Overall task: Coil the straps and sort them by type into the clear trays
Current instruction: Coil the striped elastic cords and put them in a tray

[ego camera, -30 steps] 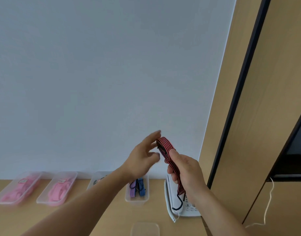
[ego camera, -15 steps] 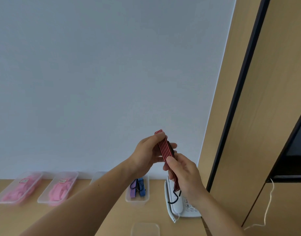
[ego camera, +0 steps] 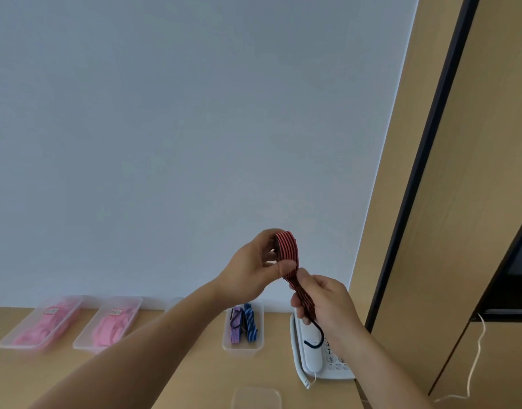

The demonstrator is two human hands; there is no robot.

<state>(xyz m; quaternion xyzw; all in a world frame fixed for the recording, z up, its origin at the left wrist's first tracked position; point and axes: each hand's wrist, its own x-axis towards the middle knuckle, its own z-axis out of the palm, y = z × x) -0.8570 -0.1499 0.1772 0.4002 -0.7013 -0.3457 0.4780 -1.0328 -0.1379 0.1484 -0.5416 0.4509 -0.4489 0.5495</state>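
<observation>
Left hand (ego camera: 253, 271) grip: thumb and fingers pinch the folded top loop of the red striped strap (ego camera: 288, 251), which is held in the air before the wall, above the counter (ego camera: 206, 391).

Right hand (ego camera: 328, 304) grip: fingers curled round the strap's lower run. Its dark hook (ego camera: 316, 339) hangs below my fist, in front of the white phone (ego camera: 311, 364).

Along the wall I note the first pink tray (ego camera: 20, 346), the second pink tray (ego camera: 85, 346), and the striped-strap tray (ego camera: 242, 352), which holds a purple strap (ego camera: 236, 329) beside a blue strap (ego camera: 249, 326).
</observation>
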